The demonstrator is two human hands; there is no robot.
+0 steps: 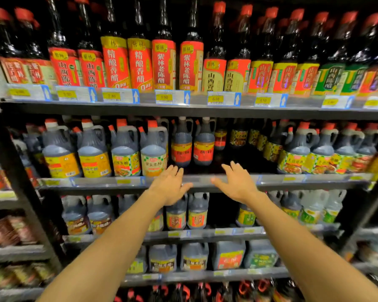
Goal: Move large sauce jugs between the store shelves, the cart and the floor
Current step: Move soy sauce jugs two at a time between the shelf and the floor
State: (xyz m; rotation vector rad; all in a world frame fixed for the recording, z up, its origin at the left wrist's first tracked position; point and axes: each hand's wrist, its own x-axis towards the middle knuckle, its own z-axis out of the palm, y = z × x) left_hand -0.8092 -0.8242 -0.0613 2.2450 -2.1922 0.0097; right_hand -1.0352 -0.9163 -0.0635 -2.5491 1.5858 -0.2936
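Grocery shop aisle, dark metal shelves (194, 111) packed with sauce jugs (153, 152), vinegar bottles (163, 62), yellow price tags (215, 99)

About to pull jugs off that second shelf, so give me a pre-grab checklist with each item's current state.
1. Left hand free: ok, fingers straight, holding nothing.
2. Right hand free: ok, open, holding nothing.
3. Target reachable: ok, two red-label jugs stand just behind both hands, nothing in front.
4. Jugs capped: ok on the front rows, the red caps are on.
5. Gap on the shelf beside them: ok, dark and unoccupied at the front.
6. Cart ready for the load: cannot tell, out of view.
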